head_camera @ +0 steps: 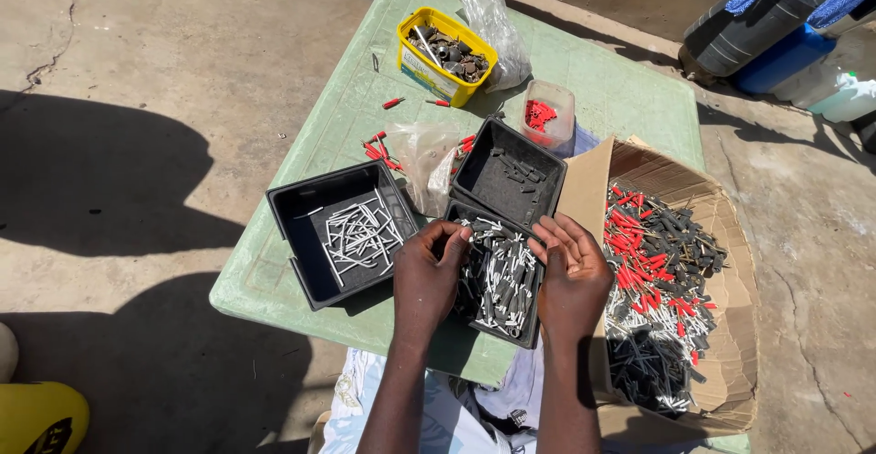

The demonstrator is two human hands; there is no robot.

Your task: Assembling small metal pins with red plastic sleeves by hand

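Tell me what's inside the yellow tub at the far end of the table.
The yellow tub holds a heap of small dark metal pieces and a pale stick. Whatever lies beneath the heap is hidden.

My left hand and my right hand sit side by side over the tray of plugs directly before me on the table; left of that tray lies another tray with loose pins in it; behind it, touching, a third tray holds a few pieces; a plastic bag lies between those two; farther back stand a small clear tub and, to its left, a tub of hardware; to my right a cardboard box full of mixed plugs rests at the table's edge.
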